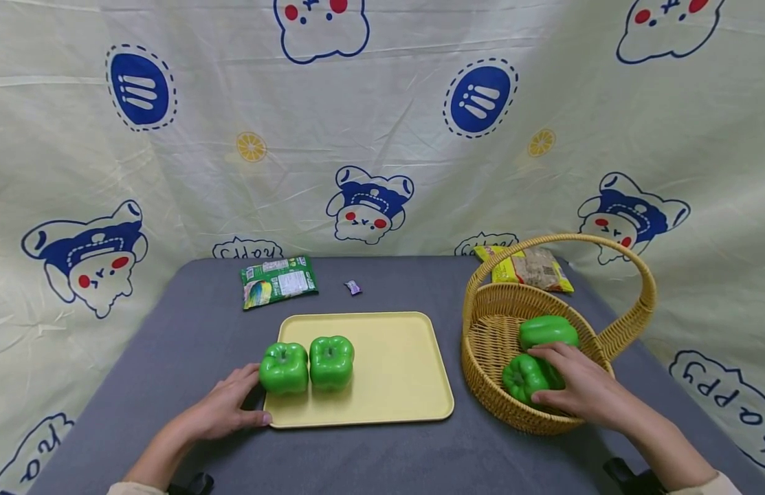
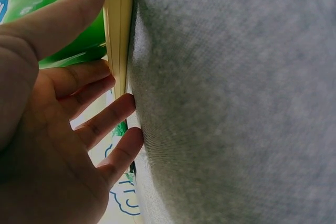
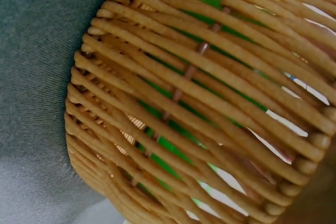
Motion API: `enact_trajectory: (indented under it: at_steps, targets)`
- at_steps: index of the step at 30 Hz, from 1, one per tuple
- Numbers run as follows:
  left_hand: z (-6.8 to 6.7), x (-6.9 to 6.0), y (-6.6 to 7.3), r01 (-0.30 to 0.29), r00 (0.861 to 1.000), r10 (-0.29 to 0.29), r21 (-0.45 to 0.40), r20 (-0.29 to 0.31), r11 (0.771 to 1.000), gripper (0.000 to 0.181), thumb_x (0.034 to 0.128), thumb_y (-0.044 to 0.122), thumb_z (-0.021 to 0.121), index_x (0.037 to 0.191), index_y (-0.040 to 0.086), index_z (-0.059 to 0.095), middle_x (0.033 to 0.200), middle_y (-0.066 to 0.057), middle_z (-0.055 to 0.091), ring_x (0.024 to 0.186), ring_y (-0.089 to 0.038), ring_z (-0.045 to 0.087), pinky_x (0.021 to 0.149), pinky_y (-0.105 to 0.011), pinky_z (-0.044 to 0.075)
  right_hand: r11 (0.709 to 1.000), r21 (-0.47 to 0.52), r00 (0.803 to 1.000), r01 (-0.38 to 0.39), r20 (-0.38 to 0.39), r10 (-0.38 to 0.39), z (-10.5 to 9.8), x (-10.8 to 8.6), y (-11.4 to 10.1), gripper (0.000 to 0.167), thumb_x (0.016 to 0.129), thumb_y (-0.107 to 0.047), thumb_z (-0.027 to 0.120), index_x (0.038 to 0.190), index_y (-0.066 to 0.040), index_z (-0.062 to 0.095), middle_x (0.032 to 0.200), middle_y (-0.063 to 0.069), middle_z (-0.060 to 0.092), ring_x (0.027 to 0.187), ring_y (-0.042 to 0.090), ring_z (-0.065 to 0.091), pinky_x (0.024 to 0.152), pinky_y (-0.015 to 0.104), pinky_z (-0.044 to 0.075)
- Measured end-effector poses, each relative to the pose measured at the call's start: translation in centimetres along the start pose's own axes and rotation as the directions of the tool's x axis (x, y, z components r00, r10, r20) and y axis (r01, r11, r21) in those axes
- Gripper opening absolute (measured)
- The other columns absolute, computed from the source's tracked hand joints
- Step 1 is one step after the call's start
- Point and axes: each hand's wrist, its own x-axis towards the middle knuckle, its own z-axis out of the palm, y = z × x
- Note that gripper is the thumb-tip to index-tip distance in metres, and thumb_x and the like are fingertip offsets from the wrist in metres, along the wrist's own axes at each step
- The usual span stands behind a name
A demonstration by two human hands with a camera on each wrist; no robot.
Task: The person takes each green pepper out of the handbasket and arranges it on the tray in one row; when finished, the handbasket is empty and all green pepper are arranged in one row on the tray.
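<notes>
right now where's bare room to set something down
Free: tray right of its two peppers; grey tabletop along the tray's near edge. Crowded: the tray's left end, by the left hand; the basket, with two more peppers and the right hand.

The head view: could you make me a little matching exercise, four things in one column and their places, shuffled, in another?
Things
1. Left hand
2. Right hand
3. Yellow bag
4. Pair of peppers

Places
A. behind the basket
B. over another pepper, inside the basket
C. standing on the tray
D. by the tray's near left corner

Pairs: 1-D, 2-B, 3-A, 4-C
</notes>
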Motion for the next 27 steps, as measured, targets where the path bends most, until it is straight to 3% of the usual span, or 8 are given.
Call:
enact_trajectory:
  at_steps: [6,15,22,27]
  targets:
    - [0.00,0.04,-0.09,-0.014,1.000,0.014,0.001,-0.005,1.000,0.077,0.0745,0.042,0.076,0.134,0.000,0.048,0.138,-0.021,0.045,0.128,-0.044,0.039,0.097,-0.065,0.030,1.000,0.011,1.000,0.001,0.017,-0.002,0.09,0.20,-0.05,0.072,0.071,-0.039,0.079,0.127,-0.002,0.054,0.125,0.022,0.056,0.112,0.039,0.054,0.081,0.052,0.048]
    - [0.06,-0.03,-0.09,-0.022,1.000,0.022,0.007,-0.019,1.000,0.078,0.0741,0.042,0.076,0.133,0.000,0.048,0.137,-0.021,0.045,0.127,-0.044,0.039,0.097,-0.065,0.030,0.998,-0.029,0.998,0.062,-0.004,-0.062,0.33,0.16,0.06,0.071,0.070,-0.044,0.079,0.128,-0.011,0.055,0.124,0.017,0.059,0.109,0.036,0.054,0.080,0.052,0.046]
    - [0.12,-0.07,-0.15,-0.044,0.998,0.045,0.028,-0.042,0.999,0.077,0.0735,0.042,0.076,0.132,-0.001,0.049,0.136,-0.020,0.047,0.126,-0.043,0.041,0.096,-0.064,0.032,0.999,-0.017,0.999,0.034,-0.001,-0.034,0.15,0.05,0.07,0.071,0.070,-0.045,0.079,0.127,-0.010,0.056,0.124,0.017,0.058,0.110,0.037,0.053,0.081,0.052,0.046]
    - [0.11,-0.06,-0.14,-0.034,0.999,0.035,0.024,-0.037,0.999,0.077,0.0733,0.042,0.076,0.132,0.000,0.049,0.136,-0.019,0.047,0.126,-0.042,0.041,0.096,-0.064,0.032,0.999,0.015,0.999,-0.036,0.019,0.036,-0.54,0.02,-0.10,0.074,0.071,-0.051,0.075,0.130,-0.010,0.054,0.127,0.019,0.056,0.113,0.038,0.051,0.081,0.054,0.046]
